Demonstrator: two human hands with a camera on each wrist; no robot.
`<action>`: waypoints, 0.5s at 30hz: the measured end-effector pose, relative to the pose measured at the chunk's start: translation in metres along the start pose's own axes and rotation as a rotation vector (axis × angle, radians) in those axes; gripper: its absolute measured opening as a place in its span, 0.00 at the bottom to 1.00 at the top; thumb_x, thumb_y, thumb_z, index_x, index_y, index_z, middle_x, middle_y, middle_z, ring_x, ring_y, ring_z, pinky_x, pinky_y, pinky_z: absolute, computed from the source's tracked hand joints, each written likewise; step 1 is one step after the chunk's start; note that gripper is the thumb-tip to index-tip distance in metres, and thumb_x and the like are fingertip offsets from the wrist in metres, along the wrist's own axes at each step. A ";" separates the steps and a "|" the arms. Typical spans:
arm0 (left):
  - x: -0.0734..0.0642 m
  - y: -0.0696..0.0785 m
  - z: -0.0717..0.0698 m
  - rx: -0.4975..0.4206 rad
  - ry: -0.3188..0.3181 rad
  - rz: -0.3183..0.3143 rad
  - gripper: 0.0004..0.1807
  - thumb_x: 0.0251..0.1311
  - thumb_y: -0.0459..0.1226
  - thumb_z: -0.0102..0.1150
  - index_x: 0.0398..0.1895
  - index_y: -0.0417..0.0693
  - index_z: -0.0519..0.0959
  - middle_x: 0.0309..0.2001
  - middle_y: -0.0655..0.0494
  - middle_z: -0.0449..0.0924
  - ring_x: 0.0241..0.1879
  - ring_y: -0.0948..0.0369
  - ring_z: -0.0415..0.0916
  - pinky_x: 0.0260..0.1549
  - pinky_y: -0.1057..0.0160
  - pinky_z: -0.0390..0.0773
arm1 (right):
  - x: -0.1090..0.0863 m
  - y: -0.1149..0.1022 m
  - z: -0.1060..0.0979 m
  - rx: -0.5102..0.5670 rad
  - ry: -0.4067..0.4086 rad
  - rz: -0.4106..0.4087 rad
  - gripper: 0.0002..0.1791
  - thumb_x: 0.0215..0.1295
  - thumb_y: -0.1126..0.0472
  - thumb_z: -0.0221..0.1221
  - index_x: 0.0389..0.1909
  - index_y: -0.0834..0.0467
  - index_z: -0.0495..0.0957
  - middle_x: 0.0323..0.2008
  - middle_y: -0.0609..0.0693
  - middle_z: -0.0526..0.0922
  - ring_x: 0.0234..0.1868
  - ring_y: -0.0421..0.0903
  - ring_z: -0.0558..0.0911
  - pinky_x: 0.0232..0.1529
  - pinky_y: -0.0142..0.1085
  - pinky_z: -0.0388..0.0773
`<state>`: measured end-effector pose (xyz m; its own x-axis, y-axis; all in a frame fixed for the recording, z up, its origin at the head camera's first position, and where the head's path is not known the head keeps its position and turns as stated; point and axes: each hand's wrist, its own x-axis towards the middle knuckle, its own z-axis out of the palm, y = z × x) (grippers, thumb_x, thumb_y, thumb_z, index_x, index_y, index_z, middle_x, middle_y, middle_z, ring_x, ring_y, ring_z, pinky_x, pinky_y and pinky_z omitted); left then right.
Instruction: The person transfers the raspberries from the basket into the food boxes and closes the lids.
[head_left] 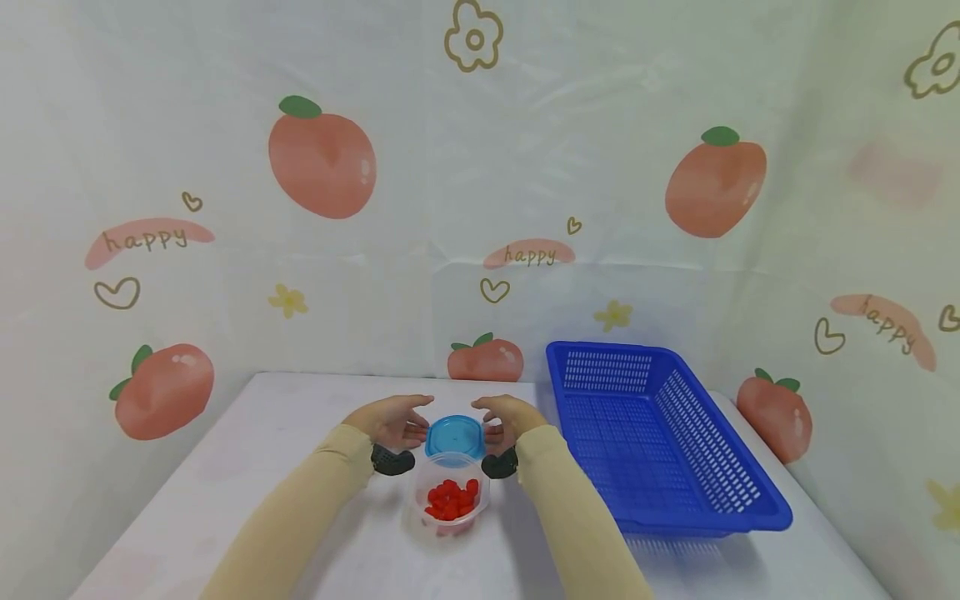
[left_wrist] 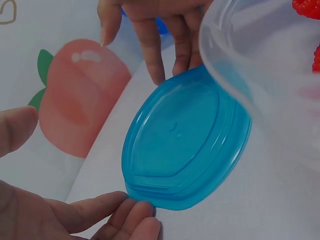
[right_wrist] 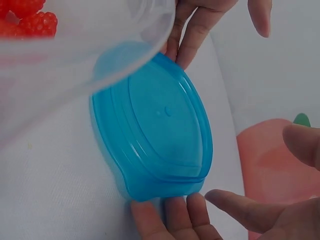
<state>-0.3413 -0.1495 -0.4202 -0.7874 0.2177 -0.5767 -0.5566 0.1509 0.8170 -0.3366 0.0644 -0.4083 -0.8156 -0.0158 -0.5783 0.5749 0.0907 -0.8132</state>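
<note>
A translucent blue lid [head_left: 455, 437] lies on the white table, just behind a clear plastic bowl [head_left: 420, 492] of red raspberries [head_left: 450, 502]. My left hand [head_left: 392, 421] touches the lid's left edge with its fingertips, thumb raised apart. On the opposite side, my right hand [head_left: 507, 421] has its fingertips at the lid's right edge, its thumb also held away. Both sets of fingers are fairly straight, as the left wrist view of the lid [left_wrist: 175, 135] and the right wrist view [right_wrist: 160, 120] show. Part of the lid is hidden behind the bowl's rim in both wrist views.
A blue perforated plastic basket [head_left: 622, 450] stands on the right of the table [head_left: 225, 483]. Behind the table hangs a pale cloth [head_left: 420, 183] printed with fruit, hearts and flowers. Dark wrist-worn devices [head_left: 392, 460] sit under both wrists, close to the bowl.
</note>
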 end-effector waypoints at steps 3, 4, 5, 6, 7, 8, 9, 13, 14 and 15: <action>0.000 0.000 0.001 -0.018 0.019 -0.008 0.38 0.69 0.54 0.47 0.61 0.23 0.63 0.47 0.40 0.70 0.47 0.52 0.69 0.56 0.61 0.75 | 0.000 0.001 0.000 0.002 -0.012 -0.002 0.31 0.64 0.54 0.60 0.58 0.73 0.66 0.48 0.67 0.71 0.50 0.60 0.74 0.56 0.56 0.76; 0.000 0.000 0.001 -0.018 0.023 -0.007 0.38 0.69 0.54 0.47 0.61 0.23 0.63 0.47 0.40 0.70 0.47 0.52 0.69 0.56 0.61 0.75 | 0.000 0.001 0.000 0.003 -0.015 -0.001 0.31 0.65 0.54 0.60 0.58 0.73 0.66 0.48 0.67 0.71 0.50 0.60 0.74 0.57 0.56 0.76; 0.000 0.000 0.001 -0.023 0.030 -0.008 0.38 0.69 0.54 0.47 0.61 0.23 0.64 0.47 0.40 0.70 0.47 0.52 0.69 0.56 0.61 0.75 | 0.000 0.002 0.000 0.002 -0.019 0.000 0.30 0.65 0.55 0.60 0.58 0.73 0.66 0.47 0.67 0.71 0.50 0.60 0.74 0.56 0.55 0.76; 0.000 0.000 0.002 -0.028 0.038 -0.009 0.38 0.69 0.53 0.48 0.61 0.23 0.64 0.47 0.40 0.70 0.47 0.52 0.69 0.55 0.61 0.75 | 0.000 0.002 0.000 0.005 -0.021 0.005 0.30 0.65 0.55 0.60 0.58 0.73 0.67 0.47 0.66 0.71 0.50 0.59 0.74 0.57 0.55 0.76; 0.000 0.000 0.002 -0.035 0.046 -0.012 0.38 0.69 0.53 0.48 0.61 0.23 0.64 0.47 0.40 0.70 0.47 0.52 0.70 0.55 0.61 0.75 | 0.000 0.002 0.000 0.006 -0.023 0.004 0.29 0.65 0.55 0.60 0.58 0.73 0.67 0.47 0.66 0.71 0.50 0.59 0.74 0.56 0.55 0.77; 0.000 0.000 0.002 -0.037 0.052 -0.012 0.38 0.68 0.53 0.49 0.60 0.23 0.64 0.47 0.39 0.70 0.46 0.52 0.70 0.55 0.61 0.75 | 0.000 0.002 0.000 0.007 -0.023 0.007 0.29 0.65 0.55 0.59 0.57 0.73 0.67 0.47 0.66 0.71 0.50 0.59 0.74 0.56 0.55 0.77; 0.000 0.000 0.002 -0.038 0.052 -0.012 0.38 0.68 0.53 0.48 0.60 0.23 0.64 0.47 0.39 0.70 0.47 0.52 0.70 0.55 0.60 0.75 | 0.000 0.001 0.000 0.007 -0.021 0.009 0.29 0.65 0.55 0.59 0.57 0.73 0.68 0.46 0.66 0.71 0.50 0.59 0.74 0.55 0.54 0.77; 0.000 -0.001 0.002 -0.050 0.055 -0.015 0.38 0.68 0.53 0.49 0.60 0.23 0.64 0.48 0.39 0.70 0.46 0.52 0.70 0.56 0.60 0.76 | 0.001 0.002 0.000 0.003 -0.014 0.008 0.27 0.66 0.56 0.58 0.56 0.73 0.69 0.45 0.65 0.72 0.49 0.58 0.75 0.54 0.53 0.78; 0.000 -0.001 0.003 -0.052 0.056 -0.014 0.37 0.68 0.53 0.49 0.60 0.23 0.64 0.48 0.39 0.70 0.46 0.52 0.70 0.57 0.60 0.76 | 0.001 0.002 0.000 0.008 -0.013 0.013 0.26 0.66 0.56 0.58 0.55 0.73 0.70 0.44 0.64 0.72 0.48 0.57 0.75 0.54 0.53 0.78; 0.000 -0.001 0.003 -0.057 0.057 -0.013 0.37 0.68 0.52 0.49 0.60 0.24 0.64 0.48 0.38 0.70 0.47 0.51 0.71 0.57 0.59 0.76 | 0.001 0.002 0.000 0.010 -0.012 0.015 0.25 0.66 0.56 0.58 0.54 0.72 0.70 0.44 0.64 0.72 0.48 0.57 0.76 0.54 0.52 0.79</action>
<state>-0.3398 -0.1470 -0.4212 -0.7929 0.1601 -0.5879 -0.5800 0.0974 0.8088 -0.3365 0.0647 -0.4107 -0.8062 -0.0269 -0.5910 0.5875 0.0814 -0.8051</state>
